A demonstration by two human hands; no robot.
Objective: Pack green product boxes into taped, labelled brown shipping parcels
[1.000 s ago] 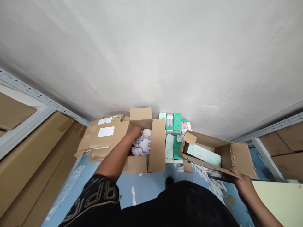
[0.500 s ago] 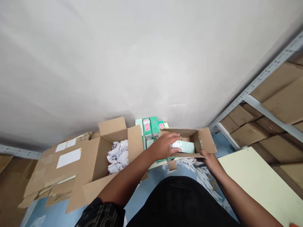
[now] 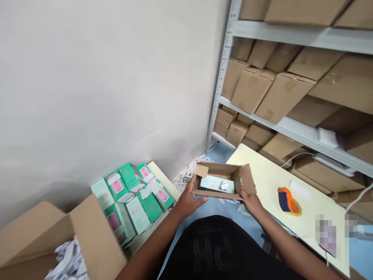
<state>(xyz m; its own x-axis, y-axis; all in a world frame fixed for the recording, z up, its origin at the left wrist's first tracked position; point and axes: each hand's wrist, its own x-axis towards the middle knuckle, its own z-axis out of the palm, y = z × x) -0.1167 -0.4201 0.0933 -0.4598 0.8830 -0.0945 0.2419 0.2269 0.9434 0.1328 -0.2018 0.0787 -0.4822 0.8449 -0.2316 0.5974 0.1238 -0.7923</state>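
Observation:
Between my two hands an open cardboard box (image 3: 218, 193) is held up in front of my body. My left hand (image 3: 189, 199) is closed on its left end, thumb along the front wall. At the front right corner, by an upright flap, my right hand (image 3: 251, 201) grips the cardboard. Inside the box lies a pale green carton (image 3: 212, 184). A small crumpled paper wad (image 3: 224, 186) rests on the carton's right part. The fingertips of both hands are partly hidden by the box walls.
Green and pink cartons (image 3: 128, 177) stand in rows on the left. A large cardboard box (image 3: 96, 229) holds crumpled paper (image 3: 68, 258). On the right, a cream table (image 3: 256, 171) carries an orange tape dispenser (image 3: 288, 200). Metal shelves (image 3: 262, 118) hold several cardboard boxes. Paper scraps litter the floor.
My view has swung right, towards the table and shelves. My left hand has come out of the box and now grips its left end. The paper wad is uncovered on the carton.

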